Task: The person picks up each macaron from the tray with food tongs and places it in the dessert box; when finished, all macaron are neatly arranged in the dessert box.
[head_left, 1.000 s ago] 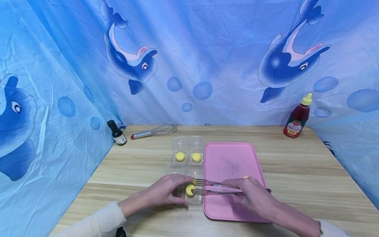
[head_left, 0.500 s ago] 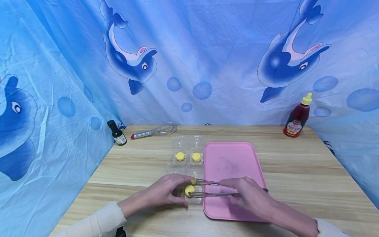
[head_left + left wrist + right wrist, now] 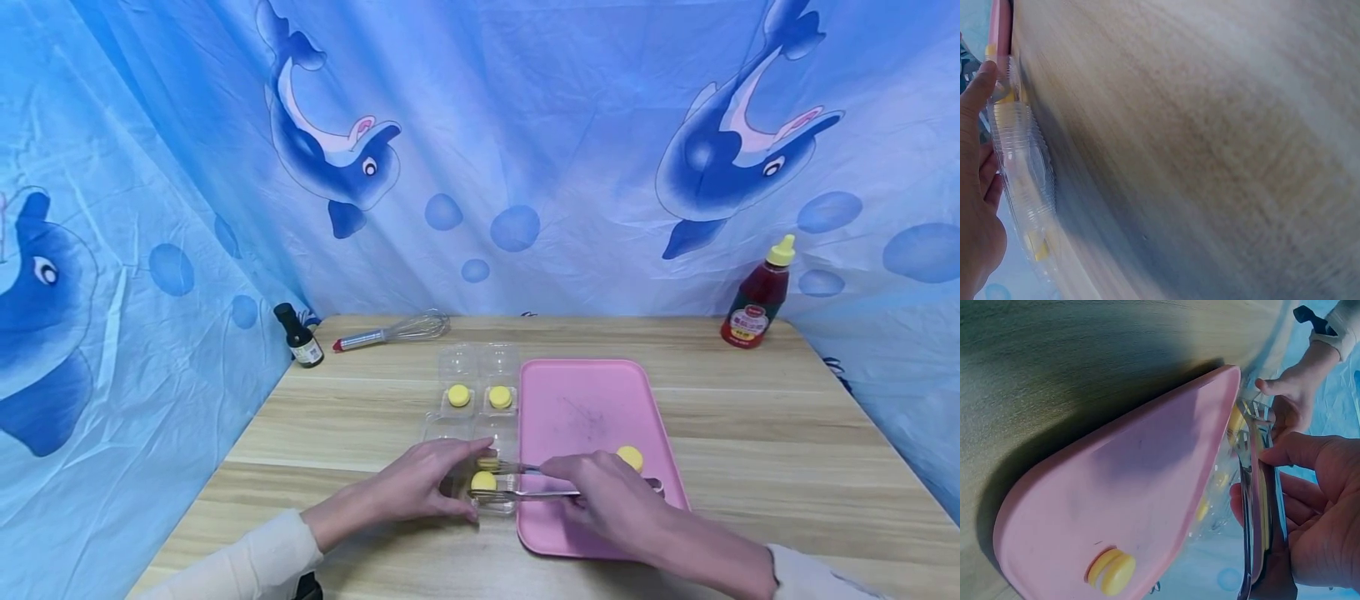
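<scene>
My right hand [image 3: 611,496] holds metal tongs [image 3: 1275,540] with fork-like ends. In the head view the prongs reach left into a front compartment of the clear plastic macaron box [image 3: 498,504]. The tong arms are spread, and the lower one overlaps the front edge of a yellow macaron [image 3: 483,481]. My left hand [image 3: 427,482] grips the box from the left, thumb at the near side and fingers at the far side. In the left wrist view, a finger lies against the ribbed plastic box [image 3: 1022,150]. Another yellow macaron [image 3: 630,457] lies on the pink tray [image 3: 581,400].
Two yellow macarons, one left [image 3: 458,396] and one right [image 3: 500,397], sit in the box's rear compartments. A whisk [image 3: 393,332] and a dark bottle [image 3: 300,337] are at the back left. A red sauce bottle [image 3: 757,296] stands at the back right.
My right hand has moved left with the tongs, whose prongs now reach further over the front compartment. The macaron on the tray has come into view. My left hand stays in place.
</scene>
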Tool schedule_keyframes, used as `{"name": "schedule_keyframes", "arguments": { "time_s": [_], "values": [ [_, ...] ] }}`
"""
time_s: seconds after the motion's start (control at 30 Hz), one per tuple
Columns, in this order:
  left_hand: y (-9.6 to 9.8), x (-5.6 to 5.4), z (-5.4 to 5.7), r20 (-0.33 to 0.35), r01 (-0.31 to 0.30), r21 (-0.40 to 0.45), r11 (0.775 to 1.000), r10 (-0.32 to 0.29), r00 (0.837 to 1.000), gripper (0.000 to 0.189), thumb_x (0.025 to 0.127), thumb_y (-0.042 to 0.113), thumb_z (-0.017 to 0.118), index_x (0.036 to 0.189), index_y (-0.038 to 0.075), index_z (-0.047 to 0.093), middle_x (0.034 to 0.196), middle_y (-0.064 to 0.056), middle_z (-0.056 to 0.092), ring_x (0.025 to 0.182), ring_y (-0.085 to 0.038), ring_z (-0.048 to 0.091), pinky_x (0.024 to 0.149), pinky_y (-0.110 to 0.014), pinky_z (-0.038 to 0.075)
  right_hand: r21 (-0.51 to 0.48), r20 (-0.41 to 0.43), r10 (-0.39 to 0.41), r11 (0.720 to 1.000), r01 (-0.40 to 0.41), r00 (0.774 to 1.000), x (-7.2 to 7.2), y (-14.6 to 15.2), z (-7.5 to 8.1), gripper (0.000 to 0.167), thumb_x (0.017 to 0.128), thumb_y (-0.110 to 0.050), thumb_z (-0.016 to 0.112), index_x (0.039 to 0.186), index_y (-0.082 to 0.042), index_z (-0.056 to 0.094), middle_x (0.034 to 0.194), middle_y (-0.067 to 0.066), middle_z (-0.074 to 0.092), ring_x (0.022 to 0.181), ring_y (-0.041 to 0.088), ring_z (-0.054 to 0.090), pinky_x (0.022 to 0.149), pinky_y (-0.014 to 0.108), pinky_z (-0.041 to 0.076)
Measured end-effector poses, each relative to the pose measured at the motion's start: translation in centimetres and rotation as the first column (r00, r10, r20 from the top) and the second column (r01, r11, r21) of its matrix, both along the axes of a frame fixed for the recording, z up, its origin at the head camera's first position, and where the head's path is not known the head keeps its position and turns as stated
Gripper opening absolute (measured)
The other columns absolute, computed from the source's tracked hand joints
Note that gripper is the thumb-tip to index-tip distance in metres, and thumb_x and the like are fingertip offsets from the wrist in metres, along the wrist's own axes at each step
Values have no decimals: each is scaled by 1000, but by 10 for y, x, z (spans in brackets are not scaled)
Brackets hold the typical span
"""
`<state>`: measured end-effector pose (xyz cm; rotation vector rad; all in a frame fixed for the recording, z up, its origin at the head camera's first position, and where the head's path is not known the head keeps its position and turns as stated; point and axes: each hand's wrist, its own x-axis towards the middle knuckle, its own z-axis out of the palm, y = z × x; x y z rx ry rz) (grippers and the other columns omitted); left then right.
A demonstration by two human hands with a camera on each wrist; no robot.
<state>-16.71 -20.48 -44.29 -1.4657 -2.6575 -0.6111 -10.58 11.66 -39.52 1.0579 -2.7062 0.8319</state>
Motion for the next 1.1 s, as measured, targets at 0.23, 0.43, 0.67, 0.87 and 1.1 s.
{"name": "schedule_keyframes", "arguments": {
  "time_s": [0.23, 0.43, 0.67, 0.87, 1.1],
  "values": [
    [0, 0, 1, 6, -2, 0, 1000, 2, 1000, 101, 81, 50, 90, 160, 5, 45, 145, 0, 66, 129, -19, 64, 111, -44, 52, 5, 22, -14, 1000, 14, 1000, 1, 2, 3, 55, 72, 14, 78, 116, -17, 81, 110, -1, 81, 72, -1, 58, 59, 21, 50],
    [1, 0, 3, 24, -13, -6, 1000, 13, 1000, 100, 81, 49, 90, 160, 8, 45, 146, 1, 65, 130, -19, 63, 112, -43, 52, 5, 14, -47, 999, 47, 999, 3, 6, 7, 49, 72, 13, 74, 114, -11, 81, 106, 4, 81, 73, 1, 63, 57, 21, 54],
    [2, 0, 3, 34, -19, -13, 1000, 20, 999, 99, 81, 50, 90, 159, 8, 46, 146, 2, 65, 132, -19, 62, 113, -43, 51, 6, -13, -54, 999, 54, 998, 4, 9, 8, 49, 70, 14, 73, 111, -13, 82, 103, 1, 81, 68, 1, 61, 54, 22, 53],
    [1, 1, 3, 37, -37, -26, 999, 38, 999, 99, 81, 52, 89, 159, 9, 47, 145, -1, 65, 132, -20, 62, 114, -44, 50, 11, -2, -58, 998, 58, 998, 6, 15, 10, 47, 73, 10, 80, 116, -9, 81, 109, 5, 81, 71, 1, 63, 64, 24, 59],
    [1, 0, 2, 14, -18, -23, 1000, 18, 1000, 97, 82, 53, 88, 158, 10, 48, 146, 0, 64, 132, -20, 62, 114, -44, 51, 3, -8, -60, 998, 60, 998, 6, 34, 15, 49, 72, 7, 84, 118, -10, 80, 110, 3, 81, 81, -1, 63, 69, 28, 61]
  ]
}}
